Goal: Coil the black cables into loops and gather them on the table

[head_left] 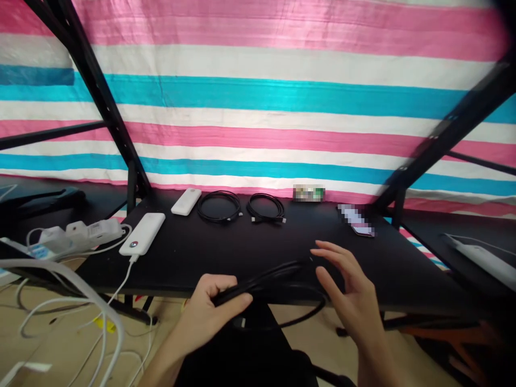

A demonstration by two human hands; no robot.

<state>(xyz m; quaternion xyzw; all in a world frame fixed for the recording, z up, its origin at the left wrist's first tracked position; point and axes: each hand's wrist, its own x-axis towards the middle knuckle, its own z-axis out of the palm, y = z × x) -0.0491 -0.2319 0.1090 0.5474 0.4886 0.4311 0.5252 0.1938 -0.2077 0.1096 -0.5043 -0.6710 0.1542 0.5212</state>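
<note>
My left hand (213, 312) grips a bundle of black cable (278, 274) over the front edge of the black table. One loop of it swings out to the right, and a metal-tipped plug (241, 322) hangs just below my left thumb. To the right, my right hand (346, 285) is raised with its fingers apart and nothing in them, close beside the loop. Farther back on the table lie two coiled black cables, a left coil (220, 219) and a right coil (265, 217), their plugs facing me.
Two white power banks, a near one (143, 234) with a white cord and a far one (186, 201), lie on the table's left. A power strip (80, 234) with adapters stands farther left. Two blurred-out items lie at the right rear. Black frame posts rise at both sides.
</note>
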